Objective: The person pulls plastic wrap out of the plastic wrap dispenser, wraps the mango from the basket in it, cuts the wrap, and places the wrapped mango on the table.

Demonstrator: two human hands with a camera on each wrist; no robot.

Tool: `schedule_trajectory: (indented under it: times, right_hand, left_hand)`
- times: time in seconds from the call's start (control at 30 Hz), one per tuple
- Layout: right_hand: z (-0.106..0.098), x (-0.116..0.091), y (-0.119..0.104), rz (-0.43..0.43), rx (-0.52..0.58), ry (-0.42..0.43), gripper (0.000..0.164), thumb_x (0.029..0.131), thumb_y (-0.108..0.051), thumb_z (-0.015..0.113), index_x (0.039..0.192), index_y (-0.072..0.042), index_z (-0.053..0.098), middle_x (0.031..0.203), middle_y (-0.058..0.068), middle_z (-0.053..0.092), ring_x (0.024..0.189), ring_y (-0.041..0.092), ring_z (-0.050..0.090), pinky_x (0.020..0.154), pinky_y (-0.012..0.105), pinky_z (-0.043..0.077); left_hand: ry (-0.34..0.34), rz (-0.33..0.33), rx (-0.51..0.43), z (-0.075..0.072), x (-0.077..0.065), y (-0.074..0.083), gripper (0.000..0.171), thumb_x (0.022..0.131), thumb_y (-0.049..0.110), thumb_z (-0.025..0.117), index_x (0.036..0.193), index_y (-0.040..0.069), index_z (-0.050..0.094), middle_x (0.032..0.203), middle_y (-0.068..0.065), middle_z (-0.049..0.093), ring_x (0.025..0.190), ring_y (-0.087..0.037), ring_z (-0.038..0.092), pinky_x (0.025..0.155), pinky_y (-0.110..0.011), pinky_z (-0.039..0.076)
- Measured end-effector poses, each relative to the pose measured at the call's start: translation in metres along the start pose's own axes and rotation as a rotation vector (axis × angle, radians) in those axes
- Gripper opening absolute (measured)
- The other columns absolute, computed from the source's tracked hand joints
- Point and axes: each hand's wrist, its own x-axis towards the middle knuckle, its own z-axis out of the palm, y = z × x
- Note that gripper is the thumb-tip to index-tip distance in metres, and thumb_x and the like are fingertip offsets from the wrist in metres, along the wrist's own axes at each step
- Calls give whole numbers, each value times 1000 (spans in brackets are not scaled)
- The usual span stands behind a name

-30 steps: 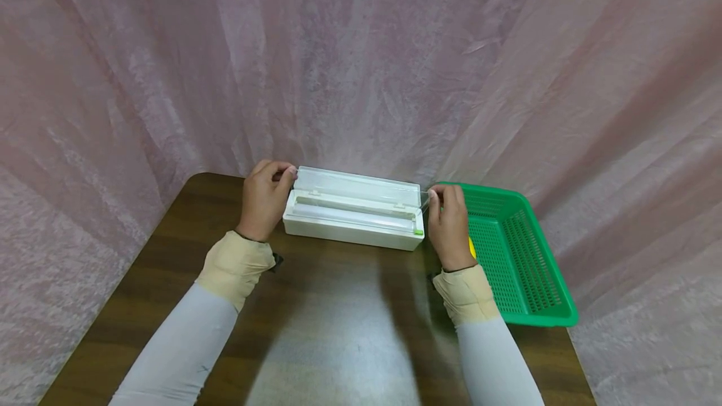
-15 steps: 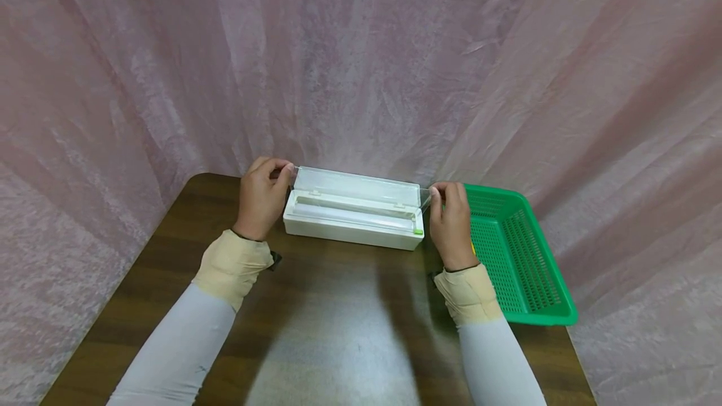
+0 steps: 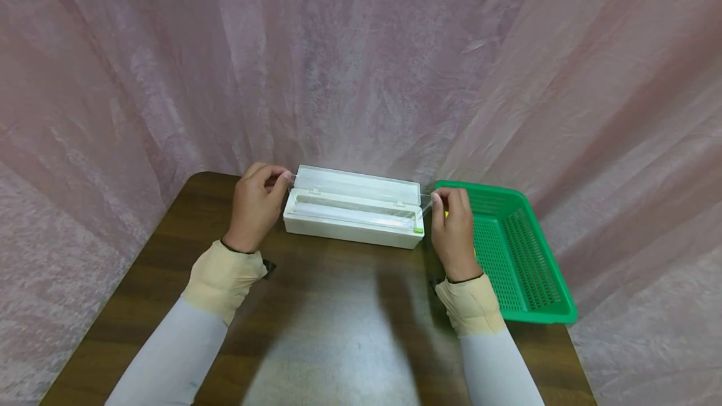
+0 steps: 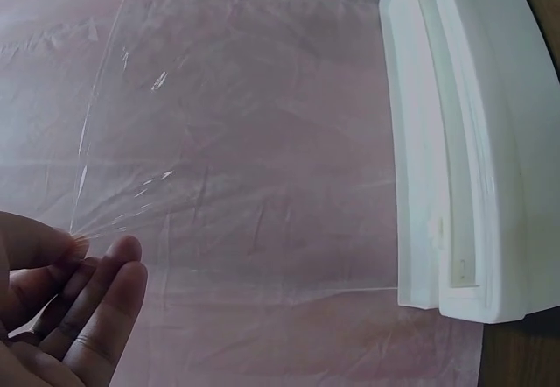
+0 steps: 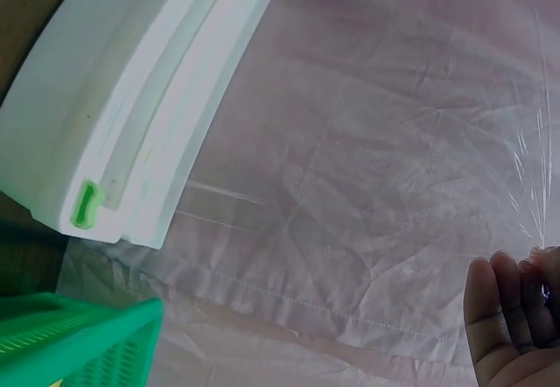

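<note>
A white cling film dispenser point(image 3: 352, 237) stands on the table with its lid point(image 3: 358, 185) raised and a green slide cutter point(image 3: 418, 230) at its right end. From it a sheet of clear cling film point(image 4: 254, 142) stretches up between both hands. My left hand point(image 3: 257, 205) pinches one corner of the film between thumb and fingers, off the dispenser's left end; creases fan out from that pinch in the left wrist view. Off the right end, my right hand point(image 3: 453, 227) pinches the other corner, with film lines converging at its fingertips in the right wrist view.
A green plastic basket point(image 3: 533, 255) sits at the table's right side, partly behind the right hand. Something yellow point(image 3: 446, 213) shows in it beside that hand. The brown wooden table point(image 3: 338, 331) ends at a pink curtain point(image 3: 361, 67) behind the dispenser.
Both hands have come slightly nearer the person, the left one also a little to the left. The film corners stay pinched, and the dispenser stands almost where it was.
</note>
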Motion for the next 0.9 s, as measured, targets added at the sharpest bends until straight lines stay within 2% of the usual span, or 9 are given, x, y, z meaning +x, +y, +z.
schedule_trajectory:
  times: [0.07, 0.17, 0.33, 0.53, 0.67, 0.9]
  right_hand:
    - [-1, -3, -2, 2, 11, 5, 17, 103, -9, 56, 105, 8, 60, 100, 25, 56, 90, 35, 57, 81, 42, 49]
    - [-3, -8, -4, -1, 20, 11, 17, 103, -8, 56, 105, 8, 60, 99, 25, 56, 90, 35, 57, 80, 42, 49]
    - [-7, -20, -8, 14, 29, -3, 16, 102, -8, 57, 105, 7, 60, 99, 23, 56, 90, 33, 58, 80, 42, 49]
    - [-13, -36, -11, 17, 37, -13, 13, 102, -7, 58, 104, 6, 60, 98, 21, 56, 87, 29, 59, 81, 24, 46]
    - [-17, -49, -12, 20, 24, -21, 10, 100, -4, 59, 103, 6, 61, 96, 19, 57, 87, 27, 57, 80, 24, 46]
    - [-22, -78, -16, 84, -6, -53, 9, 99, -6, 61, 103, 3, 62, 95, 15, 59, 86, 22, 57, 78, 24, 47]
  left_hand:
    - [-6, -3, 1, -2, -4, 1, 22, 100, 22, 64, 102, 3, 74, 103, -9, 64, 90, -20, 67, 79, -13, 49]
    - [-9, -3, -12, -5, -11, 3, 22, 100, 22, 64, 102, 3, 74, 103, -9, 64, 90, -20, 67, 78, -8, 46]
    - [-20, -12, -22, -11, -24, 4, 20, 100, 22, 65, 101, 4, 74, 101, -8, 65, 88, -18, 66, 76, -6, 46]
    - [-49, -18, -3, -19, -45, 4, 18, 98, 22, 67, 102, 6, 74, 103, -5, 65, 89, -14, 64, 77, -5, 45]
    - [-74, -12, 8, -22, -57, 5, 15, 98, 20, 67, 102, 7, 74, 103, -3, 64, 89, -11, 63, 77, -4, 45]
    - [-131, 18, 44, -28, -82, -3, 10, 96, 18, 69, 98, 8, 74, 102, -1, 65, 88, -9, 64, 74, -6, 48]
